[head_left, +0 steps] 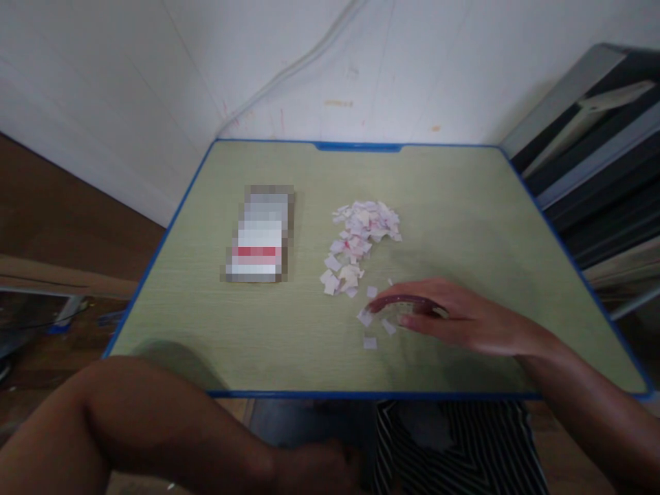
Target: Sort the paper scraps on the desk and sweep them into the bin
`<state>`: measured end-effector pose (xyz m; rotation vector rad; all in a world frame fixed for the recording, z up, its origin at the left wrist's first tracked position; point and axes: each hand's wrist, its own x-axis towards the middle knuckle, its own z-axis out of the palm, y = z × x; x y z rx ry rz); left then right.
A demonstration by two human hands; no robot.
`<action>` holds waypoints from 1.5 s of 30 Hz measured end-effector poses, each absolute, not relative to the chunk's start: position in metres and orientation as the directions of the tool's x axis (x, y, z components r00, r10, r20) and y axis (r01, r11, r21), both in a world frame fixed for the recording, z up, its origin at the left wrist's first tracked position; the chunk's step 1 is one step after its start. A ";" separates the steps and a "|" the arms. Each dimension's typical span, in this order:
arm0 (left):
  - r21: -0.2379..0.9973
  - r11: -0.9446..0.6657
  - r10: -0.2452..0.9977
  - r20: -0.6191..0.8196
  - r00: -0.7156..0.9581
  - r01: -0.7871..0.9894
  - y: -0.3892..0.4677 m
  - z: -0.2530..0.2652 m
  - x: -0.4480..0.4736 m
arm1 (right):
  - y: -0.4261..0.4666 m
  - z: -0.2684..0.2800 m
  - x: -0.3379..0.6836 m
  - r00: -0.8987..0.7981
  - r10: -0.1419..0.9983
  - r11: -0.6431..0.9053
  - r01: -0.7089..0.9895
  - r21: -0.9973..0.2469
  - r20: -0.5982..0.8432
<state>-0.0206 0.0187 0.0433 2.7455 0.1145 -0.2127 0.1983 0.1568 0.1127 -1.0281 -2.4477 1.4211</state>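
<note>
Low over the front right part of the table, my right hand [443, 313] is closed around a dark red curved comb [407, 300], its arc turned up and its finer details blurred. Just beside and under it are a few loose paper scraps [370, 343]. Farther back lies a heap of small torn paper pieces [366, 220], mostly white with some pinkish ones, trailing toward the front. My left hand [320, 467] is in shadow below the table's front edge, near my lap. Its fingers are too dark to make out.
The light green table [170, 302] has a blue rim. On its left side lies a pixelated white box-like item [258, 234] with a red band. A white wall with a cable [304, 62] stands behind. Dark panels [592, 124] lean at the right.
</note>
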 end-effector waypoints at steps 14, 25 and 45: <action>0.382 -0.916 0.060 -0.171 0.983 0.122 0.008 0.030 -0.020 | 0.158 0.116 0.210 -0.787 0.604 0.578 0.541 -0.611 -0.126; 0.427 -0.887 0.029 -0.329 0.944 0.176 0.014 0.035 -0.018 | 0.152 0.112 0.203 -0.811 0.564 0.616 0.541 -0.573 -0.159; 0.307 -0.950 0.014 -0.146 0.989 0.059 0.018 0.040 -0.021 | 0.194 0.095 0.237 -0.578 0.815 0.497 0.672 -0.549 0.029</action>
